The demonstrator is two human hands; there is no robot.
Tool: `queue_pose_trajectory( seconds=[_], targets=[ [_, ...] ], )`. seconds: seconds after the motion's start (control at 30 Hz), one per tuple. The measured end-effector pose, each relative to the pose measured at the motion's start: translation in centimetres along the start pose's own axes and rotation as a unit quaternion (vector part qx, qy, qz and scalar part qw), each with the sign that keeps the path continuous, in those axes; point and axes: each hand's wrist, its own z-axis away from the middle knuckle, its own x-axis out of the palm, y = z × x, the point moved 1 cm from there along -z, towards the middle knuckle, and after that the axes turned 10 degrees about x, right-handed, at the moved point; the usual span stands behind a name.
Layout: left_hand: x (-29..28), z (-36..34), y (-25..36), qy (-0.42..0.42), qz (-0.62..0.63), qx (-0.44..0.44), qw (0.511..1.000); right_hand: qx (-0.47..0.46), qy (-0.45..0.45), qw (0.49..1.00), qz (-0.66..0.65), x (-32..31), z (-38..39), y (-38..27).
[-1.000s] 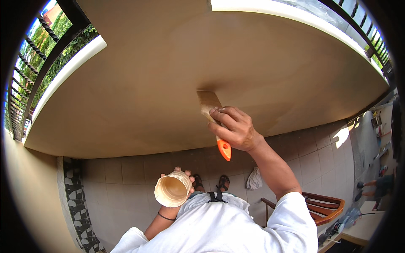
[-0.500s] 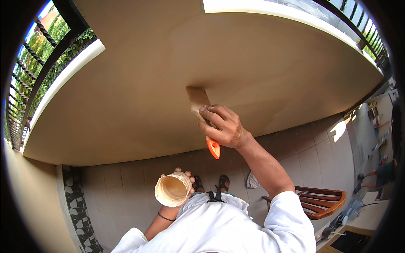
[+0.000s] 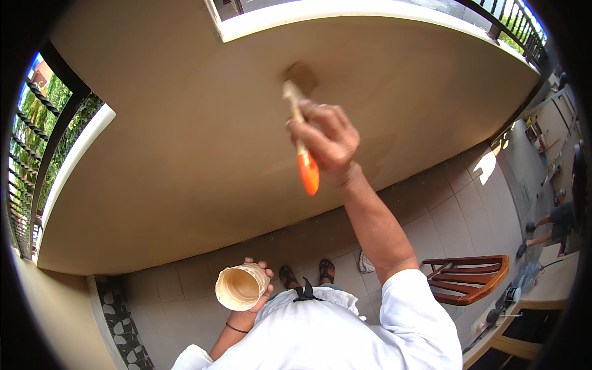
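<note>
My right hand [image 3: 327, 135] grips a paintbrush [image 3: 306, 163] with a pale, paint-streaked shaft and an orange handle end, its dark bristles against the tan curved wall [image 3: 172, 148] in front of me, just below the upper white ledge [image 3: 364, 9]. Low in the view, my left hand [image 3: 262, 277] is wrapped round a cream, paint-coated cup [image 3: 237, 287] with tan liquid inside. The hand and brush are slightly blurred.
Black railings [image 3: 58, 129] top the wall at both sides. My sandalled feet stand on grey tiles [image 3: 456, 228], near a wooden chair [image 3: 465, 280] and a rag [image 3: 365, 262]. At far right, another person's legs [image 3: 549, 225] show beside a cluttered counter [image 3: 542, 283].
My right hand and brush have moved upward on the wall, closer to the white ledge. The view has shifted and tilted; my left hand still holds the cup.
</note>
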Motion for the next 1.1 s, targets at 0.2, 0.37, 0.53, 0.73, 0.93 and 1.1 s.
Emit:
queue_pose_trajectory(
  seconds=[0.2,0.37,0.53,0.73,0.93,1.1],
  targets=[
    [2.4,-1.4,-0.1,-0.023,-0.024,-0.029,0.999,0.097,0.014,0.979,-0.181,-1.3,-1.9,1.8],
    [2.4,-1.1,-0.5,-0.022,-0.025,-0.012,0.999,0.288,0.237,0.904,-0.209,-9.1,-6.1,12.2],
    [0.8,-0.1,-0.5,-0.017,-0.036,0.017,0.999,0.206,0.316,0.926,-0.003,-12.1,-5.6,15.2],
    [2.0,-0.6,-1.0,-0.007,-0.03,0.004,1.0,0.011,-0.021,0.999,-0.031,-2.0,-2.0,1.2],
    [3.8,-2.2,-1.1,-0.032,-0.032,-0.014,0.999,0.097,0.048,0.989,-0.103,-4.5,-5.0,3.5],
    [2.6,-1.1,-1.2,-0.027,-0.031,0.012,0.999,0.183,0.28,0.939,-0.084,-9.3,-8.9,10.8]
  ],
)
